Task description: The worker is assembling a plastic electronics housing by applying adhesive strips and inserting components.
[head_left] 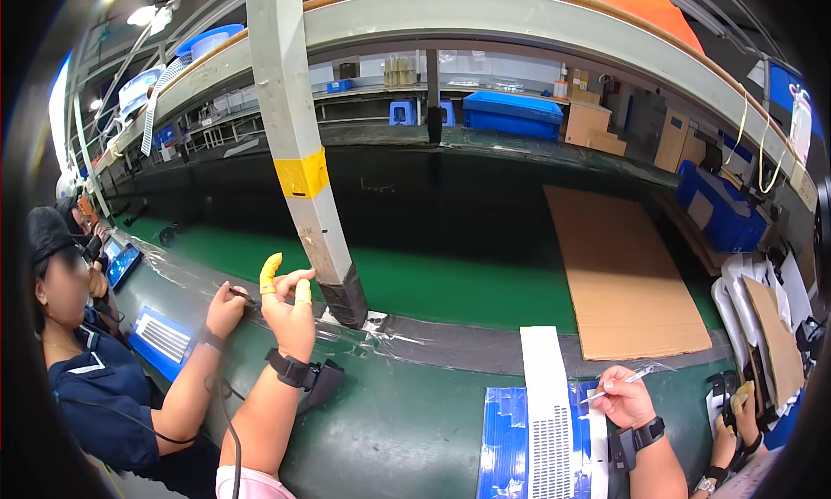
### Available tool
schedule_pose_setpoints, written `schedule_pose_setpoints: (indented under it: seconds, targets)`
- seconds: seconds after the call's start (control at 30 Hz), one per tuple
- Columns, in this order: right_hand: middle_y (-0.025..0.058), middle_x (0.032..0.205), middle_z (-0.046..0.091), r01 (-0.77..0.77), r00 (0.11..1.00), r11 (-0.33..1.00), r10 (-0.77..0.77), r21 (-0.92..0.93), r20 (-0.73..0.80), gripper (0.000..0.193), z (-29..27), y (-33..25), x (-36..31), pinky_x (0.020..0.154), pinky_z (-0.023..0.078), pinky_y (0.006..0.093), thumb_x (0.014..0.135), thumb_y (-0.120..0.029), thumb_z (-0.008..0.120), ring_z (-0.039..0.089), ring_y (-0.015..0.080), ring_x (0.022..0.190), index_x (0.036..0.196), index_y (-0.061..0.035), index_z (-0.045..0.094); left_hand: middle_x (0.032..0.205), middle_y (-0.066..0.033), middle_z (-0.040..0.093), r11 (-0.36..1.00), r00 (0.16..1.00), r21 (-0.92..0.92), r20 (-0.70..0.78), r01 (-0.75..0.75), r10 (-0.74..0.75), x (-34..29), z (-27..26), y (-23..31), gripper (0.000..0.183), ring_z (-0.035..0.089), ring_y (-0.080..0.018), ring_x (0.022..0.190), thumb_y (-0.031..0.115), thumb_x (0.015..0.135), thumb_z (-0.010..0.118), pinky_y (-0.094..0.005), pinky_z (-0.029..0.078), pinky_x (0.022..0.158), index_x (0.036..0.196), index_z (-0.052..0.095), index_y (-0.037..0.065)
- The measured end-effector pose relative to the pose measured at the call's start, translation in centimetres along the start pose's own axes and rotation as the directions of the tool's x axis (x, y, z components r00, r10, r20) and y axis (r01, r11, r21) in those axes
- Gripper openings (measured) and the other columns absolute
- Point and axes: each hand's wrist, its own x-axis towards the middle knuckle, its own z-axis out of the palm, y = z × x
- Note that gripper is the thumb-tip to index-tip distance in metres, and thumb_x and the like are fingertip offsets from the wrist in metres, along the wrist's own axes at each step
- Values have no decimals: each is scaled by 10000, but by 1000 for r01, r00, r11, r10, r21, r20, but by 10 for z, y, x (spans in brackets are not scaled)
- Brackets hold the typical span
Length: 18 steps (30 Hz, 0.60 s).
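My left hand (290, 313) is raised over the bench beside the post, with yellow finger cots on some fingers. Its fingers are apart and nothing shows in them. My right hand (625, 398) grips a thin pen-like tool (640, 375), its pointed end aimed left. Just left of that hand, a long white sheet with rows of small dark marks (550, 443) lies over a blue board (500, 443) and extends past its far edge. A narrow white strip (598, 447) runs along the board's right side. Both my wrists wear black strapped devices.
The grey post (303, 127) with a yellow band rises from the bench near my left hand. Brown cardboard (628, 274) lies on the green belt (450, 283). At left, a co-worker's hand (225, 313) holds a dark thin tool; another person's hands (737, 421) are at right.
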Motion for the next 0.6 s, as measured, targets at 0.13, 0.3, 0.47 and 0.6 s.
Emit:
schedule_pose_setpoints:
  seconds: [0.13,0.3,0.47,0.6]
  targets:
    - [145,693,619,-2,1000,1000,2,20,0,11,0,0,-3,430,417,228,786,3,558,639,210,595,779,3,567,933,-52,627,982,996,-170,-12,81,-84,-3,-2,1,456,523,-73,773,-55,784,529,-192,402,690,1208,390,34]
    - [145,698,620,-8,1000,1000,8,7,21,15,0,0,-1,452,423,241,787,2,558,639,210,611,782,-6,569,1007,-56,604,996,999,-82,6,-45,45,-10,-3,1,504,520,-102,821,-39,767,540,-223,401,737,1234,370,43]
    - [134,695,616,3,1000,1000,-3,10,22,16,-1,1,1,460,423,239,787,-1,563,634,207,604,774,-7,571,1039,-40,588,993,997,88,42,-75,72,-13,1,7,559,507,-132,900,-22,736,552,-258,395,777,1255,359,53]
    - [123,693,609,-9,999,1000,9,0,37,12,-3,1,1,456,421,244,782,-2,568,633,214,604,772,-6,572,1075,-48,572,987,996,138,8,-88,88,-14,-1,4,565,505,-147,967,7,735,554,-271,383,799,1264,360,54]
